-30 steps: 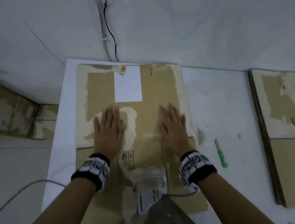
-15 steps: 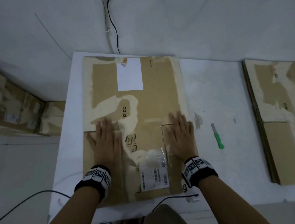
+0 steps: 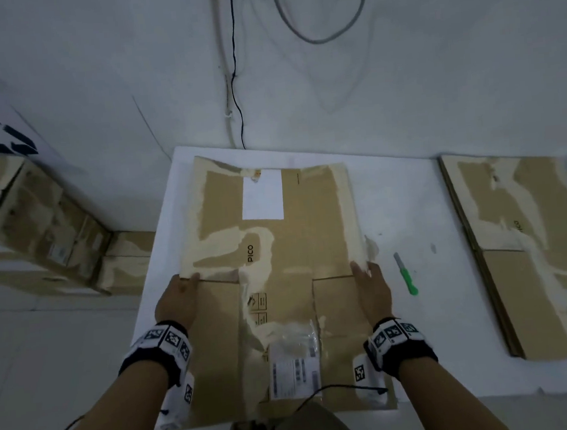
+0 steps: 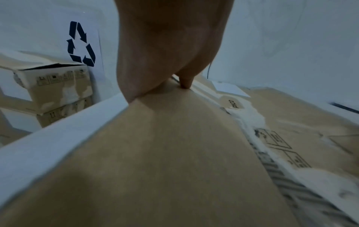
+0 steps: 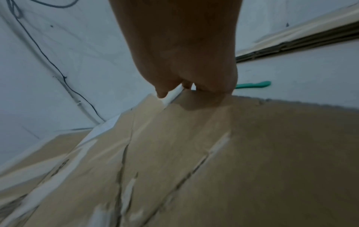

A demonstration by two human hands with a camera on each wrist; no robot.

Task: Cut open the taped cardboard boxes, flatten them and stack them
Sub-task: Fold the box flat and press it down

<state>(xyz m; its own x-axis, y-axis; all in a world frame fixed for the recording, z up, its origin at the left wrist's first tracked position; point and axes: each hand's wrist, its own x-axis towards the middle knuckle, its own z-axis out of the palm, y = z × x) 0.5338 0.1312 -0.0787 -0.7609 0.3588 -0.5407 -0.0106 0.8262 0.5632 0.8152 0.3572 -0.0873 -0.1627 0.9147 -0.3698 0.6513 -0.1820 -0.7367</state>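
A flattened brown cardboard box (image 3: 287,235) with torn tape marks, a white label and "PICO" print lies on the white table (image 3: 433,339). My left hand (image 3: 179,294) holds its left edge at the fold line, thumb on top and fingers tucked under. At the right edge my right hand (image 3: 369,276) grips the same fold line. In the left wrist view the left hand (image 4: 169,53) curls over the cardboard (image 4: 174,153). In the right wrist view the right hand (image 5: 184,53) pinches the cardboard's (image 5: 252,153) edge. A green-handled knife (image 3: 406,274) lies just right of my right hand.
A stack of flattened boxes (image 3: 536,261) lies at the table's right end. Several taped boxes (image 3: 36,222) are piled on the floor to the left, by a recycling sign (image 4: 81,44). Cables (image 3: 234,82) run down the wall behind the table.
Both hands went from lying flat on top of the cardboard to its left and right edges, where their fingers now curl round it.
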